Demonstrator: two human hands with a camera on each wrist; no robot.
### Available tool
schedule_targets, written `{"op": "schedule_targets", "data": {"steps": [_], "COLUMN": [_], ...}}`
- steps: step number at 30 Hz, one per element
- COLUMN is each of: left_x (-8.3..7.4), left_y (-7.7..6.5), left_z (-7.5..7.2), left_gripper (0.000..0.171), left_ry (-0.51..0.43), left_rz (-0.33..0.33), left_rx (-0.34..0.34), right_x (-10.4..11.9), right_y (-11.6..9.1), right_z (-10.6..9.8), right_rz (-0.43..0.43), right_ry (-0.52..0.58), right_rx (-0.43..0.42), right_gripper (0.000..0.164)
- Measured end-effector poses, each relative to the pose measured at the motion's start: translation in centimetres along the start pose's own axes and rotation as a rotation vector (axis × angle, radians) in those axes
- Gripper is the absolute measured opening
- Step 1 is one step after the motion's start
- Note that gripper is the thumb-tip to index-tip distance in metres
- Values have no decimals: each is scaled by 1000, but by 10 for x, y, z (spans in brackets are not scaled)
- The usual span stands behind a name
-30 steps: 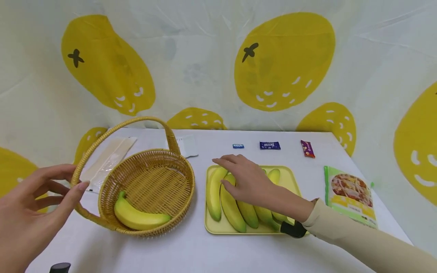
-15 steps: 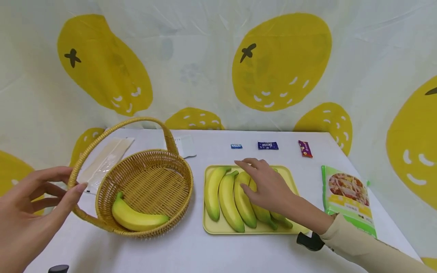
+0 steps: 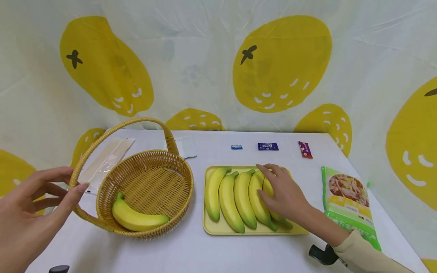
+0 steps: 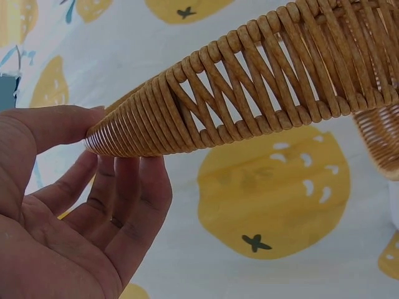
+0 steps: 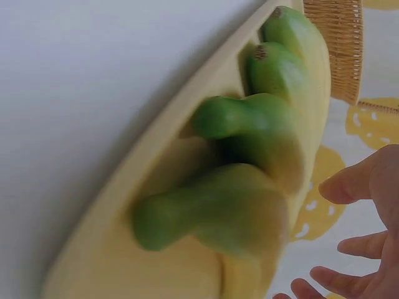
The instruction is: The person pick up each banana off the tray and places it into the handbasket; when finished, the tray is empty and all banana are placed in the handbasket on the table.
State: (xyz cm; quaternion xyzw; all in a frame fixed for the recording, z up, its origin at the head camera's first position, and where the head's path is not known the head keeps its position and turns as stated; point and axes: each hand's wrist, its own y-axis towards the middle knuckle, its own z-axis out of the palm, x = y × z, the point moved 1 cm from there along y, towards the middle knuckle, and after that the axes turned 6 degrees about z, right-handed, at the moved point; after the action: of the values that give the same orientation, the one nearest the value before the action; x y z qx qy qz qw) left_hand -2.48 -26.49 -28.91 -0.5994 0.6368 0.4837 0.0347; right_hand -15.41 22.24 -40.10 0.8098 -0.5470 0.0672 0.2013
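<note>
basket rim (image 3: pixel 190 187) apart from tray (image 3: pixel 214 228)

Near the far edge of my tabletop (image 3: pixel 170 254) I see a light-blue packet (image 3: pixel 236 147), a navy packet (image 3: pixel 268 146), a purple packet (image 3: pixel 305 149); a green bag (image 3: pixel 349 201) by the right edge, a clear packet (image 3: pixel 108 156) near the far left corner.

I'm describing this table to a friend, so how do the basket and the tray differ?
The basket is round and woven; the tray is rectangular and smooth. The basket has a tall arched handle; the tray shows none. The basket holds one banana; the tray holds several bananas. Both are yellowish.
</note>
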Motion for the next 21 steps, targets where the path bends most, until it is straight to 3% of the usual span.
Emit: {"op": "schedule_targets", "data": {"steps": [14,21], "left_x": [-3,-4], "left_y": [-2,-3], "left_z": [-1,-1], "left_gripper": [48,47], "left_ry": [22,23], "left_rz": [18,10], "left_rx": [8,-2], "right_x": [-14,-19], "right_y": [-15,-22], "right_z": [8,10], "right_rz": [22,53], "right_ry": [-13,-28], "right_rx": [-45,-7], "right_gripper": [68,70]}}
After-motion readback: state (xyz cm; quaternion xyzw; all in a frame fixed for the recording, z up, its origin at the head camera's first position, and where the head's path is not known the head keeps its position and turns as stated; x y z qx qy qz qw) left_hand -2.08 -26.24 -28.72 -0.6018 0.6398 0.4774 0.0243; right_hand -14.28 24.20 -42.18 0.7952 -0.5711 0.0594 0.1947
